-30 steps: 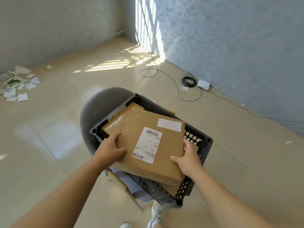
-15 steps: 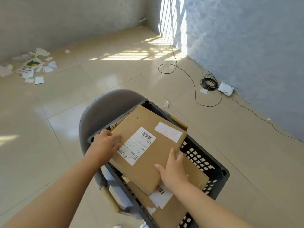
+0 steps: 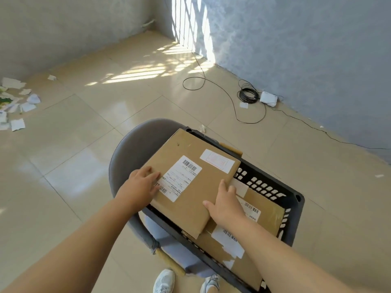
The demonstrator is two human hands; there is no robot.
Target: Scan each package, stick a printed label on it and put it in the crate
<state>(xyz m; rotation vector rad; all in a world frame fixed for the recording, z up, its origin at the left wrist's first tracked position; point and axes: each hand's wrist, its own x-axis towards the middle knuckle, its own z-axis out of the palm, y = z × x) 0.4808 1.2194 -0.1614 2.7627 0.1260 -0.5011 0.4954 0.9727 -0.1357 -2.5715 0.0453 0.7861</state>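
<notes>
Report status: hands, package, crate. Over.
Left hand flat on top package, right hand pressing its right edge. Package lies atop other packages in the crate. Nothing in the way.

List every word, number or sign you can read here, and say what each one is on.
Nothing reads clearly.
Shipping label on the top package: barcodes and print, too blurred.
Small sticker on the same package: faint red print, unreadable.
Label on the package beneath: barcode, text blurred.
Torn label lower in the crate: barcode, text blurred.
Paper scraps on the floor: too small.
</notes>
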